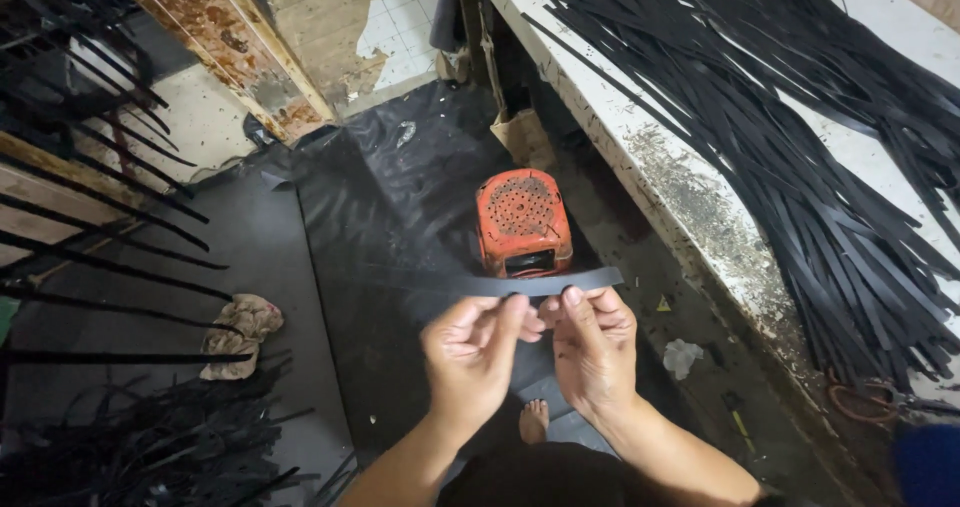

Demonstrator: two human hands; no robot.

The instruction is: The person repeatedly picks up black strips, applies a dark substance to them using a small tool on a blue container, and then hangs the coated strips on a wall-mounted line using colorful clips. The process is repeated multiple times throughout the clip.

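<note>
Both hands pinch one black strip point(520, 285) at mid-length, held level. Left hand point(475, 352) + right hand point(592, 345) closed on it, thumbs on top, prob. for control. More strips heaped on counter point(690, 202); orange stool point(523, 222) below.

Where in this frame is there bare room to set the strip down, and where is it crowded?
Both hands pinch one black strip. Bare patches: the dark floor sheet between the rag and the orange stool, and the bench edge left of the strip pile. Crowded: the rest of the bench, and the strips along the left.
</note>
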